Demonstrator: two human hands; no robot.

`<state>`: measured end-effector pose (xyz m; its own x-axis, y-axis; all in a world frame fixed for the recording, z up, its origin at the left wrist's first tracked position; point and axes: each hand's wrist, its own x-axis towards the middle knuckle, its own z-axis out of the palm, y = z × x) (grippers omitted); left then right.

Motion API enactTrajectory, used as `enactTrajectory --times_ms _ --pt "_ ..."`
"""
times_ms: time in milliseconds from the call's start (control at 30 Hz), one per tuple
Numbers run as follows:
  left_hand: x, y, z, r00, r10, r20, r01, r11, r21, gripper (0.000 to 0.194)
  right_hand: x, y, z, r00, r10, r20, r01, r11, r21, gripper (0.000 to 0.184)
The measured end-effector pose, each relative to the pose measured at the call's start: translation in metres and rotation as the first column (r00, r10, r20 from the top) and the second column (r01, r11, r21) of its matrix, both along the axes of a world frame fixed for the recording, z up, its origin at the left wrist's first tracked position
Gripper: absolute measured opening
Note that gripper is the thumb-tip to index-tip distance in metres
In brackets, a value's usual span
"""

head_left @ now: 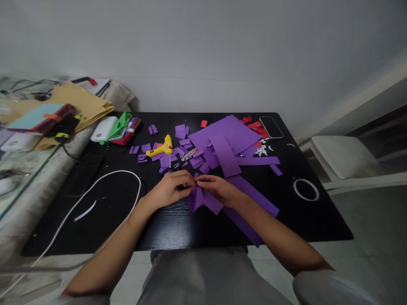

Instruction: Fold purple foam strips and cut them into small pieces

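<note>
Both hands meet over the middle of the black table. My left hand pinches the upper edge of a folded purple paper piece with thumb and forefinger. My right hand grips the same piece from the other side, its fingertips nearly touching the left ones. Below the fingers the paper hangs in creased flaps. Just beyond my hands lie scissors, partly among small purple paper pieces. A yellow hot glue gun rests behind my left hand. Purple strips run under my right forearm.
A large purple sheet lies at the back, with red scraps and a phone to its right. A tape ring sits on the right side. A white cable loops over the left side. Green folded paper lies back left.
</note>
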<state>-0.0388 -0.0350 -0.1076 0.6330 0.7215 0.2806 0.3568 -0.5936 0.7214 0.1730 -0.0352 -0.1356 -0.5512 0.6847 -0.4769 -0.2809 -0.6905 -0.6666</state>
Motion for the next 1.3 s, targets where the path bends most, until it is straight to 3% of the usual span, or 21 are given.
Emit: enactTrajectory --times_ms 300,633,1067,1300 --pt "-0.002 -0.002 -0.001 1.0 0.009 0.017 -0.009 1.0 0.011 0.006 0.0 0.002 0.0 1.0 -0.006 0.001 0.006 0.999 -0.037 0.034" --pt "-0.001 -0.001 -0.005 0.998 0.019 0.053 -0.021 0.999 0.03 0.007 -0.001 0.001 0.0 0.999 -0.046 0.017 0.046 0.999 0.01 0.032" --pt "0.001 -0.006 -0.01 0.998 0.036 0.043 -0.045 0.977 0.211 0.013 -0.001 0.002 0.001 0.999 -0.032 0.02 0.031 0.999 0.045 0.029" --pt "0.003 -0.005 -0.01 0.992 0.078 0.095 -0.083 0.995 0.049 0.01 0.001 0.003 -0.002 0.999 -0.046 0.025 0.044 0.996 0.081 0.028"
